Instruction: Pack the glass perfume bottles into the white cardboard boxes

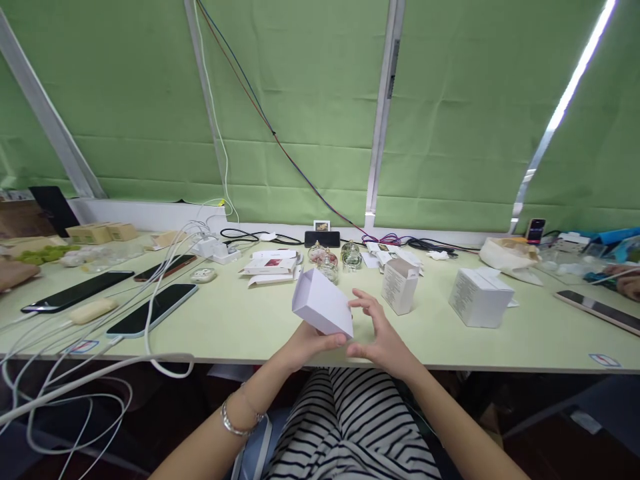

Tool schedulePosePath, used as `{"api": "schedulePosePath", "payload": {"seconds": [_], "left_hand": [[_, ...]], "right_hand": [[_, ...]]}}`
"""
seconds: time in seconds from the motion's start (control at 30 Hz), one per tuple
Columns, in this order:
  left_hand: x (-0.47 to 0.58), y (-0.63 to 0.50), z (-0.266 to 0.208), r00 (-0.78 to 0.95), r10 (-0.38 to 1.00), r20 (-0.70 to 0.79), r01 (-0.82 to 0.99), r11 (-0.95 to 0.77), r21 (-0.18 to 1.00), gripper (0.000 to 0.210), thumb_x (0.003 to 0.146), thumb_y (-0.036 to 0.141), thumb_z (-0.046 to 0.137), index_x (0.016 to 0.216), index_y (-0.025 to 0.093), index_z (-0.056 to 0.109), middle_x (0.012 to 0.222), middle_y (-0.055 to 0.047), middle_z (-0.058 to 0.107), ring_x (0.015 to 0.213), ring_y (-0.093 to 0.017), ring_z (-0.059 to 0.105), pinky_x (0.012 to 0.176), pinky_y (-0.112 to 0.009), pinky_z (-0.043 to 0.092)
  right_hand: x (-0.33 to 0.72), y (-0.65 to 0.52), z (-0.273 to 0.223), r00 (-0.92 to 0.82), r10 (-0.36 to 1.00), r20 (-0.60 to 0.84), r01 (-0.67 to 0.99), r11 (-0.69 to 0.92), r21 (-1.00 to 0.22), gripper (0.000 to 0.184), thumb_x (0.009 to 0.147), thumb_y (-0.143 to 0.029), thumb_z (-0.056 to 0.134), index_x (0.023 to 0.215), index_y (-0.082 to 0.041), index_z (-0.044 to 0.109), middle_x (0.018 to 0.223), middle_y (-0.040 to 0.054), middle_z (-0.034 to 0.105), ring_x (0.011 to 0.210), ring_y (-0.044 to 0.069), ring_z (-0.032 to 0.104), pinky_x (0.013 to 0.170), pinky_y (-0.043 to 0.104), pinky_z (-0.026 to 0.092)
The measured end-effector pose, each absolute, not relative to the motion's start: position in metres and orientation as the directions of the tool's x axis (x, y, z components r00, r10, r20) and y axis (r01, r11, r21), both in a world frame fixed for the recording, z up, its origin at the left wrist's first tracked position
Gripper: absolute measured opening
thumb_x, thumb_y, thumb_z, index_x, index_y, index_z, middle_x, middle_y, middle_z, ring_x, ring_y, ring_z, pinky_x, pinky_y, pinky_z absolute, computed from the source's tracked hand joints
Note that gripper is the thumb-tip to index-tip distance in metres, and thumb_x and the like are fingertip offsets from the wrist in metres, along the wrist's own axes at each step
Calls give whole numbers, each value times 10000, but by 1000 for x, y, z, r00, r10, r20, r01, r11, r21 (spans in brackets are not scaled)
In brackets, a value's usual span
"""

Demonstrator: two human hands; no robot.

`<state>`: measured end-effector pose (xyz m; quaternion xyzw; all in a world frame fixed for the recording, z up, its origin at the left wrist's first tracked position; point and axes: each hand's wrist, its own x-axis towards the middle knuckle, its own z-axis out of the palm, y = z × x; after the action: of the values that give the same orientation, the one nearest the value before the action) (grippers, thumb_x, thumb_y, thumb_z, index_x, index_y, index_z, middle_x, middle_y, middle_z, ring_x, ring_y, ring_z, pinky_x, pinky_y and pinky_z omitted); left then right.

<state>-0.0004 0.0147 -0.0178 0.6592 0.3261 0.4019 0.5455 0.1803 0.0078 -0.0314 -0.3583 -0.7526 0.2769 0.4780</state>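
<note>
Box (327, 303), white and blank on the faces seen, is held at the centre, tilted, above the near edge of a pale table (240, 337). It is gripped from below by the left hand (303, 347), with the thumb laid at its lower edge; a bracelet (233, 427) is worn on that arm. The right hand (385, 337) is held just beside the box at four o'clock, thumb and fingers parted in a curve; whether the box is touched by a fingertip cannot be told. With the box taken as the clock's centre, glass ornaments (351, 257) are set just beyond it at twelve o'clock. Flattened packs (267, 268) are piled at ten. Toward three o'clock, a printed carton (397, 288) is stood nearby, and a wider carton (483, 300) farther off. At nine, phones (155, 310) are laid among white cables (173, 375). Striped trousers (350, 413) are seen at six.
</note>
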Motion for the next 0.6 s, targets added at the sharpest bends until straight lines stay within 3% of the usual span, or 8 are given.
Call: {"api": "schedulePosePath", "payload": {"seconds": [0.07, 0.13, 0.17, 0.23, 0.33, 0.47, 0.6], "left_hand": [[-2, 17, -18, 455, 877, 152, 28, -185, 982, 589, 602, 437, 725, 1066, 136, 522, 1093, -129, 595, 1079, -303, 506, 931, -431, 390], [-2, 19, -18, 458, 876, 150, 43, -190, 981, 570, 587, 442, 730, 1024, 132, 534, 1058, -124, 603, 1046, -294, 517, 917, -425, 397], [-2, 20, -18, 457, 876, 152, 46, -194, 980, 564, 580, 439, 733, 1011, 134, 535, 1043, -119, 605, 1028, -288, 524, 909, -423, 402], [-1, 21, -20, 444, 882, 155, 51, -197, 979, 552, 573, 431, 738, 995, 139, 533, 1016, -111, 610, 996, -279, 535, 886, -420, 414], [0, 21, -23, 431, 890, 148, 64, -193, 979, 527, 568, 424, 743, 962, 142, 534, 963, -99, 620, 955, -270, 549, 854, -414, 429], [1, 20, -23, 442, 886, 138, 92, -198, 976, 524, 555, 435, 749, 934, 141, 538, 945, -93, 621, 939, -266, 551, 849, -413, 428], [2, 19, -23, 455, 882, 121, 118, -194, 974, 559, 543, 461, 752, 949, 144, 535, 970, -96, 620, 964, -274, 544, 860, -416, 422]], "right_hand": [[196, 17, -28, -131, 788, 601, 392, 598, -699, 591, 682, -468, 649, 1181, -259, 410, 1365, 96, 337, 1273, 267, 303, 1017, 483, 281], [215, 30, -29, 204, 696, 688, 506, 527, -683, 602, 710, -478, 602, 1204, -220, 373, 1310, 123, 373, 1241, 273, 325, 998, 488, 287], [226, 37, -32, 353, 634, 688, 542, 461, -702, 638, 715, -480, 585, 1233, -202, 338, 1311, 137, 357, 1233, 281, 325, 993, 489, 285], [246, 52, -38, 482, 595, 643, 583, 329, -742, 761, 685, -491, 590, 1284, -151, 266, 1326, 177, 322, 1230, 310, 311, 1003, 494, 253], [268, 67, -50, 518, 702, 489, 575, 137, -806, 888, 634, -509, 603, 1328, -133, 197, 1345, 198, 324, 1247, 365, 280, 1002, 512, 224], [273, 74, -56, 414, 864, 287, 587, -12, -810, 919, 608, -535, 611, 1337, -153, 201, 1313, 182, 413, 1223, 368, 347, 951, 486, 308], [265, 70, -55, 311, 910, 275, 683, -13, -731, 714, 672, -493, 566, 1262, -165, 333, 1228, 147, 521, 1130, 327, 477, 888, 440, 382]]}}
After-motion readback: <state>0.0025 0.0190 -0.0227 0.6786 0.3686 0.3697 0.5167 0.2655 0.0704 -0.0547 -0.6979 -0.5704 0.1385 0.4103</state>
